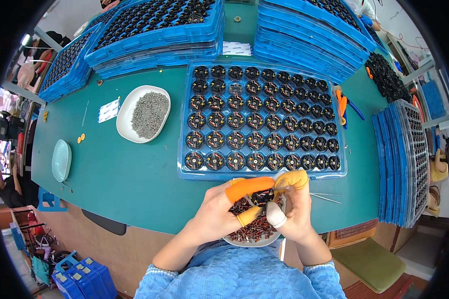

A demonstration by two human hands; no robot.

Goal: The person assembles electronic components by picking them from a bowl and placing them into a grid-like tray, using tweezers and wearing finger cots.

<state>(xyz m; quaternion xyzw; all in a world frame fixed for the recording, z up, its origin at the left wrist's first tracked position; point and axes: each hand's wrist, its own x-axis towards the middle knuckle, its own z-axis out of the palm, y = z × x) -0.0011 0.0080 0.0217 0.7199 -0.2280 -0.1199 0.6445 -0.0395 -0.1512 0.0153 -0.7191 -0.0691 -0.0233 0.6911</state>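
Observation:
Between the fingers of both hands is a small round black part, held over a bowl. My left hand pinches it from the left, with orange and yellow finger cots on the fingers. My right hand, in yellow and white finger cots, grips its right side. Below them the white bowl holds many small dark red and silver cylindrical pieces. Just beyond my hands lies a clear plastic tray on a blue crate, filled with rows of round black parts; one pocket in the second row looks different.
A white dish of small silver pieces stands left of the tray, and a pale green dish farther left. Stacked blue trays line the back, with another stack at right. Orange and blue-handled tools lie beside the tray.

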